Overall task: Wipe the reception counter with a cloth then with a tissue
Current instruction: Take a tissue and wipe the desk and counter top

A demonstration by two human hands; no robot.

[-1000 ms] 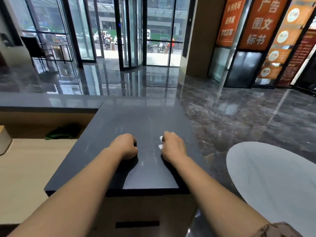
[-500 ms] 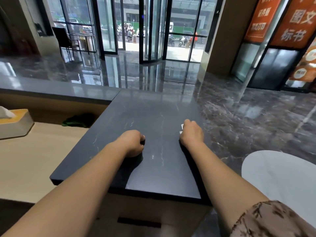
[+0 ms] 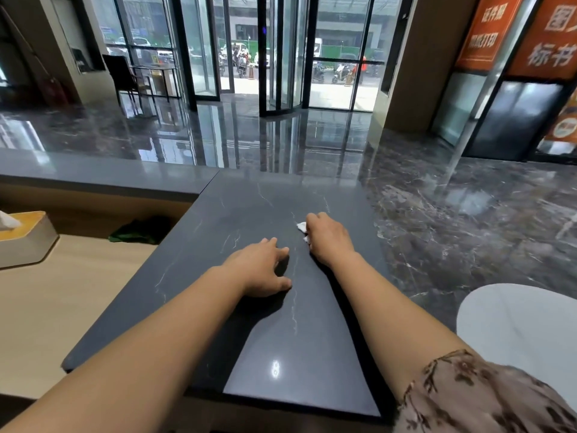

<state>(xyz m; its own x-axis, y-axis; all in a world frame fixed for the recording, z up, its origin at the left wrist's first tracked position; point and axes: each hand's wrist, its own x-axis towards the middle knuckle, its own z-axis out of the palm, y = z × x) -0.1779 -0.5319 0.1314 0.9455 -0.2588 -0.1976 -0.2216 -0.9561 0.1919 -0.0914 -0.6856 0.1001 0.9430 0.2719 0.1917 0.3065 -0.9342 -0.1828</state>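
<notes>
1. The reception counter point(image 3: 249, 207) has a dark grey stone top with thin white veins. Its glossy surface reflects a ceiling light near the front edge.
2. This slab's long axis runs away from the person toward the entrance. At its far left corner it meets a second stone section that runs off to the left.
3. A lower wooden desk point(image 3: 62, 292) sits to the left, below the stone top. On it stands a tissue box point(image 3: 28, 242) with a wooden lid and a white sheet sticking up.
4. A green cloth point(image 3: 137, 234) lies crumpled on that desk, in the corner against the counter's side. It is spread more left to right than front to back, and it is well apart from both hands.
5. Beyond the counter is a polished dark marble floor point(image 3: 468, 214), with a glass revolving door point(image 3: 281, 57) and orange banners point(image 3: 487, 29) at the right. A white round table point(image 3: 524, 326) stands near right.
6. The left hand point(image 3: 260, 270) rests palm down on the stone, its fingers loosely spread and holding nothing.
7. The right hand point(image 3: 327, 239) lies just beyond it and close beside it, its fingers curled over a white tissue point(image 3: 301, 227) and pressing it onto the counter.
8. Only small crumpled bits of tissue show at the hand's left side, so its long axis cannot be told.
9. A floral sleeve point(image 3: 484, 398) covers the right upper arm.
</notes>
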